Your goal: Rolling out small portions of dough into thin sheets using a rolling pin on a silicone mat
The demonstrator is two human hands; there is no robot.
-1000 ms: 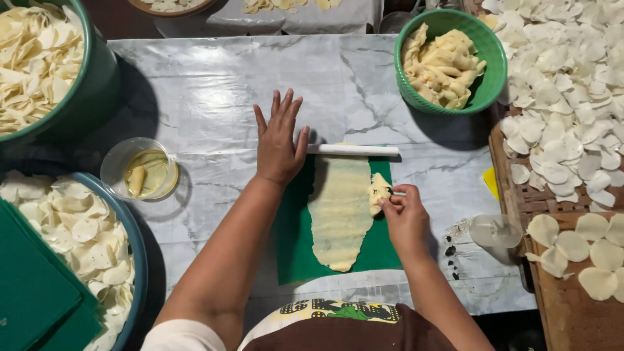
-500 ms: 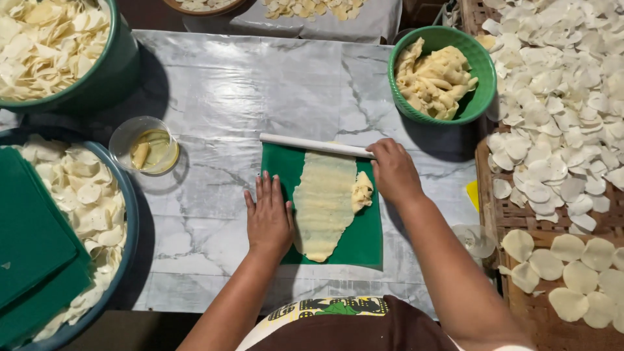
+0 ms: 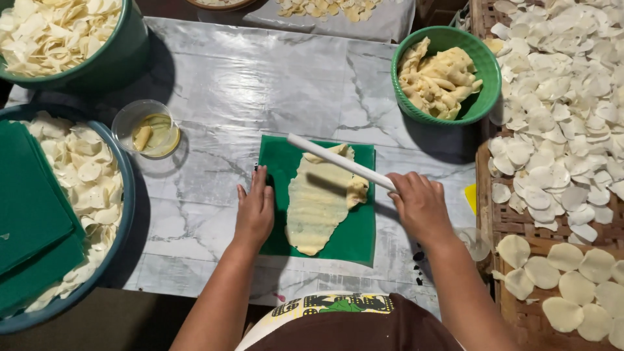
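green mat (image 3: 361, 234), pale dough (image 3: 316, 205), white rod (image 3: 338, 160)

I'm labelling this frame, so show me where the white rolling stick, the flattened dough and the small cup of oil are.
white rolling stick (image 3: 338, 160), head view, middle of the shaft.
flattened dough (image 3: 315, 208), head view, centre of the sheet.
small cup of oil (image 3: 146, 128), head view, the yellow liquid inside.

Light looks bright and even from overhead on my feed. Soft shadows fall right of green bowl (image 3: 447, 73) and under white rod (image 3: 339, 162). Mild glare on marble table (image 3: 260, 84). Near corners dim, edges slightly bowed, focus sharp.
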